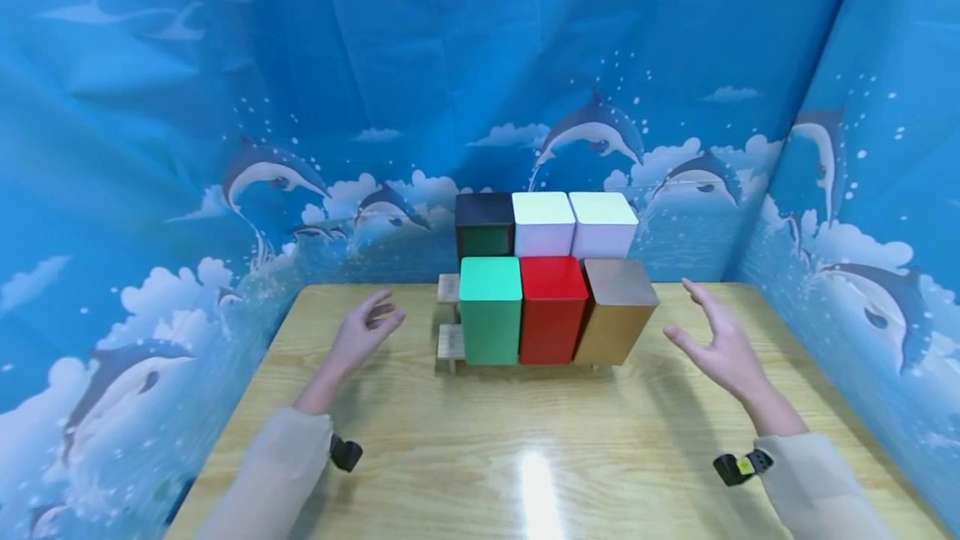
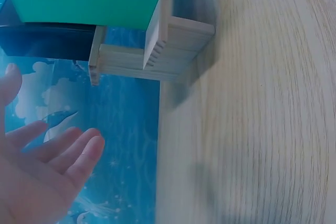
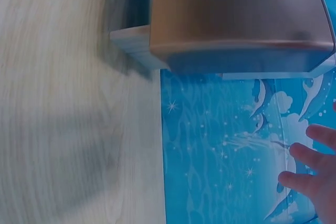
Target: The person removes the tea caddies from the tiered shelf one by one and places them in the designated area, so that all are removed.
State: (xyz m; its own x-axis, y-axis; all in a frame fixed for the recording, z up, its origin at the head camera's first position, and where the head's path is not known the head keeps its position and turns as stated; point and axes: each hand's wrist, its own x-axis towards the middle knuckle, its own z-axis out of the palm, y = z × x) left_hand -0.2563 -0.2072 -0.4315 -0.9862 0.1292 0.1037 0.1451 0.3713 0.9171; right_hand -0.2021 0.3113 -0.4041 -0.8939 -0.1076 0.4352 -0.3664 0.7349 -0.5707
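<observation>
Tabletop [image 1: 420, 457] of pale wood is seen nearest. Above it, the left hand [image 1: 362, 335] and the right hand [image 1: 722, 352] are held well apart, one at each side of a stepped wooden stand [image 1: 450, 343]; the fingers of both are loosely spread and slightly bent, and nothing is gripped or touched by them. They are perhaps held wide so that the row is left unobstructed. On the front step, a green box [image 1: 491, 319], a red box [image 1: 553, 319] and a brown box [image 1: 617, 315] are set side by side, from left to right. Behind them, a black box [image 1: 485, 227] and two white boxes [image 1: 543, 227] are lined up, apparently on a higher step so that their tops can be seen over the front row. A blue backdrop [image 1: 420, 40], printed with dolphins, is hung beyond, presumably as a screen. The rear boxes' lower parts are hidden by the front row, most of the stand is covered, and in both wrist views the hands are cut off by the frame edge. Whether anything is contained in the boxes cannot be told.
</observation>
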